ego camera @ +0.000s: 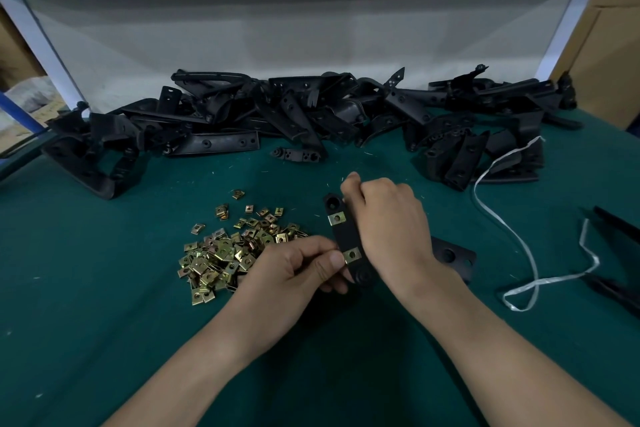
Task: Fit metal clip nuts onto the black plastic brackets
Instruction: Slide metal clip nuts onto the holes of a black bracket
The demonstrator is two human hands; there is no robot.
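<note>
I hold one black plastic bracket (347, 236) above the green table, near its middle. Two brass-coloured clip nuts sit on it: an upper clip nut (337, 218) and a lower clip nut (352, 255). My right hand (388, 224) grips the bracket along its right edge, fingers curled over the top. My left hand (301, 267) holds the bracket's lower end, its thumb pressing beside the lower clip nut. A pile of loose clip nuts (227, 248) lies just left of my left hand.
A long heap of black brackets (294, 118) runs across the back of the green table (104, 288). Another bracket (452, 256) lies flat behind my right wrist. A white plastic strap (519, 243) curls at the right, near black parts (620, 229) at the edge.
</note>
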